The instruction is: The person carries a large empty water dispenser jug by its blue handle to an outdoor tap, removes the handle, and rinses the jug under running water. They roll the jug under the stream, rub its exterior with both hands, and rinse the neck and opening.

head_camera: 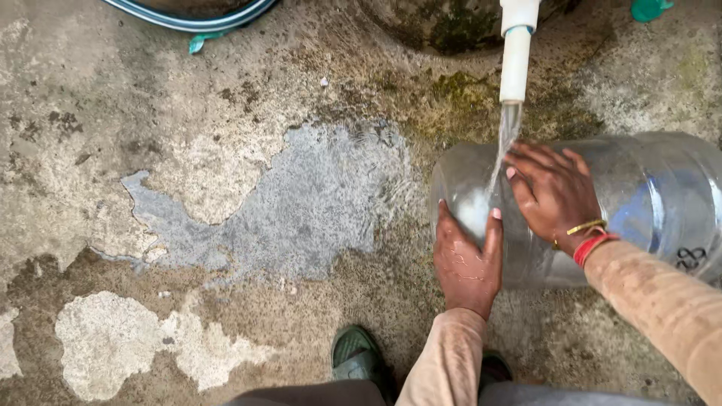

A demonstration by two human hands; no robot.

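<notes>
Nearest the camera, a worn green rubber sandal [355,353] stood on the wet, patchy concrete floor [113,150], with the person's knees at the bottom edge of the view. Just beyond, the left hand [466,259], in a beige sleeve, was pressed flat against the end of a large clear plastic water jar [647,203] lying on its side, fingers spread and thumb raised along the rim. The right hand [553,192], wearing a gold bangle and red thread at the wrist, lay open on top of the jar near that same end, fingers splayed over the curved wall. Neither hand pinched anything; both rested on the plastic. The jar lay at the right of the view, its body running off toward the right edge. A stream of water [505,143] fell from a white plastic pipe spout [516,64] onto the jar between the two hands. A grey puddle [301,203] spread left of the jar. Farther off, mossy stains darkened the concrete, and the blue rim of a tub [188,19] showed at the top edge.
</notes>
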